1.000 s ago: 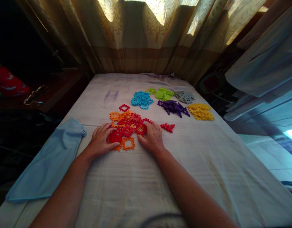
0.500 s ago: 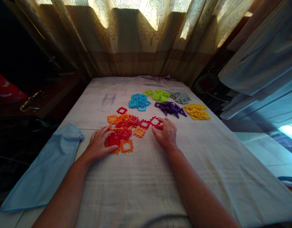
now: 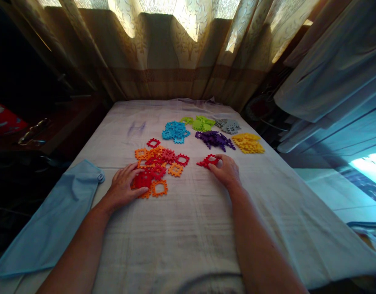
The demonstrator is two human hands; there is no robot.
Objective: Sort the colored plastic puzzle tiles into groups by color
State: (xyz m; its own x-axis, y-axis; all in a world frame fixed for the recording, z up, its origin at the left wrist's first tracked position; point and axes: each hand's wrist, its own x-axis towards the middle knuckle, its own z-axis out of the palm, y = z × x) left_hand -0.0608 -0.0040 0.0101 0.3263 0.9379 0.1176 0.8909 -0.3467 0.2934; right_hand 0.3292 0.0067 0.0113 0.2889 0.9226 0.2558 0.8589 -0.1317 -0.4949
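Notched red and orange plastic building pieces, many of them square frames, form a mixed pile (image 3: pixel 155 163) left of the middle of the table. My left hand (image 3: pixel 124 187) rests at the pile's near left side, thumb and fingers apart around a solid red piece (image 3: pixel 143 179). Beside its thumb lies an orange frame piece (image 3: pixel 159 188). To the right of the pile, my right hand (image 3: pixel 228 171) pinches a red frame piece (image 3: pixel 211 160) between thumb and fingers. More red shows under that piece, at the cloth; how many pieces there are I cannot tell.
Farther back lie separate heaps: blue (image 3: pixel 175 132), lime green (image 3: pixel 203 123), grey (image 3: pixel 228 126), purple (image 3: pixel 215 140) and yellow (image 3: pixel 248 143). A light blue cloth (image 3: pixel 53 220) hangs over the left table edge. Curtains (image 3: pixel 163 53) close off the far side.
My right hand has moved right, drawing the red frame piece away from the pile. My left hand stays on the pile. The view has shifted slightly.
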